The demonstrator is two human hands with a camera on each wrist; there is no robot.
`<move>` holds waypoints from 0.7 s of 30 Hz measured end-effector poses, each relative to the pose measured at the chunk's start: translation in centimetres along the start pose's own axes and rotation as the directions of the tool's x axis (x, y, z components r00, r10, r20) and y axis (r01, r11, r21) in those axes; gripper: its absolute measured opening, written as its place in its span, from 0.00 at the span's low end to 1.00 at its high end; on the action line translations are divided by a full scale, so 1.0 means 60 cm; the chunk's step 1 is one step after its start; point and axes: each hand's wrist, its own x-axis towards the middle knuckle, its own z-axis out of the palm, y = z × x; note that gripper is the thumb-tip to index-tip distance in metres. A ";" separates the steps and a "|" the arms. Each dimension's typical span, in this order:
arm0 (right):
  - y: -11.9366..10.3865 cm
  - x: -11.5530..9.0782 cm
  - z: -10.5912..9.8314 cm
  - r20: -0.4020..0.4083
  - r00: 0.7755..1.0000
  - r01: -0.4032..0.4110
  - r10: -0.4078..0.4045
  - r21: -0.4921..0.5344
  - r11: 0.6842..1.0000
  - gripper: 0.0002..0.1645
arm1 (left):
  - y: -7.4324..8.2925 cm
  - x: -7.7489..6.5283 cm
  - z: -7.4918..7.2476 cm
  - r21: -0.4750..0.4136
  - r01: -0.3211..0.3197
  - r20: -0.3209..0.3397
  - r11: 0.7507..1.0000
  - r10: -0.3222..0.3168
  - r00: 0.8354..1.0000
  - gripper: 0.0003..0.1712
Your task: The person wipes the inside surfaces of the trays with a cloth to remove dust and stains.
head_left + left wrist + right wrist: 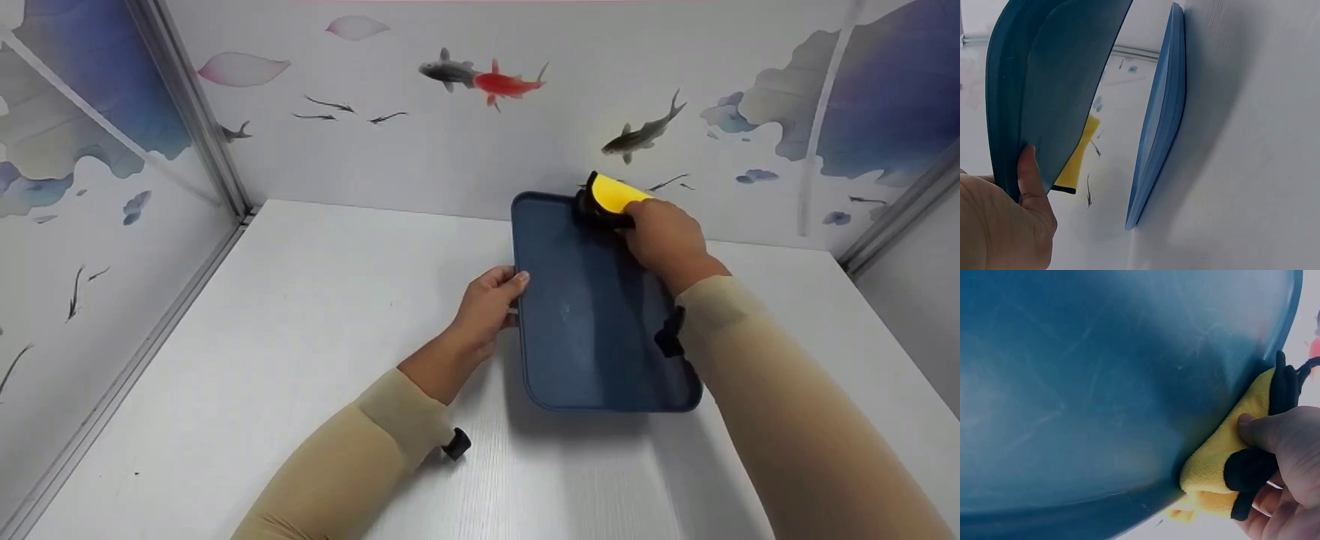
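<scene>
A dark blue rectangular tray (570, 315) is held above the white table, tilted with its inner face toward me. My left hand (486, 304) grips the tray's left rim, its thumb on the inner side and its fingers behind. In my right hand (670, 238) is a folded yellow cloth with black edging (1224, 444), pinched between thumb and fingers. The cloth touches the tray's far rim near a corner, seen close in the right wrist view. A second blue tray (1162, 118) shows beyond the held one in the left wrist view; the head view does not show it.
The white table (315, 300) meets a back wall (360, 157) printed with fish just behind the tray's far edge. Metal frame posts (196, 105) stand at the sides. A small black device (456, 444) is strapped at the left wrist.
</scene>
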 end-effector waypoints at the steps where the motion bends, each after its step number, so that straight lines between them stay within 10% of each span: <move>1: -0.002 -0.001 -0.001 0.003 1.000 0.004 -0.004 -0.002 1.000 0.15 | 0.001 0.000 0.000 -0.003 0.001 -0.002 1.000 -0.001 1.000 0.15; 21: -0.092 -0.023 0.022 0.025 0.984 0.175 -0.178 0.092 0.980 0.17 | 0.003 0.000 0.000 -0.011 0.005 -0.016 1.000 -0.005 1.000 0.16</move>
